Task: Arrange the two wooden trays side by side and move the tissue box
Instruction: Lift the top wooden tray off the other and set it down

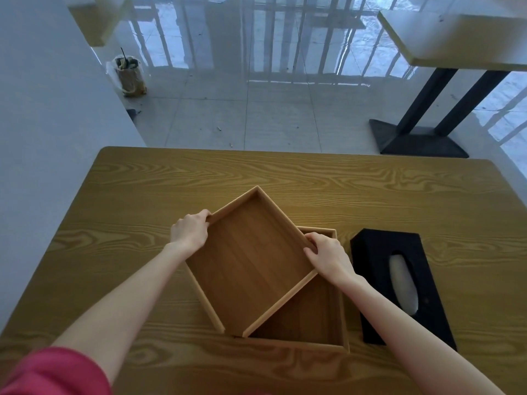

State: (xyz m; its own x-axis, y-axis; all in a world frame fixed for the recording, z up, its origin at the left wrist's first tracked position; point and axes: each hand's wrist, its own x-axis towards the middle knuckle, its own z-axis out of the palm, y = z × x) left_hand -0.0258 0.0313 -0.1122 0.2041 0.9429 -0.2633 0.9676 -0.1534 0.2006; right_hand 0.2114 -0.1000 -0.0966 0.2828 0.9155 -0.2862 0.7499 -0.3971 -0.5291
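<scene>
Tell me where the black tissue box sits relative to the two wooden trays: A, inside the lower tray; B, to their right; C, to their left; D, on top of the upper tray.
B: the tissue box lies on the table to the right of the lower tray, outside its wall, while both hands hold the upper tray turned askew over it.

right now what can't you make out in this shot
- Lower tray, head view: most of its floor and left side is covered by the upper tray.
- Tissue box: its near end is crossed by the right forearm.
- Bag on the floor: too small to tell its contents.
</scene>
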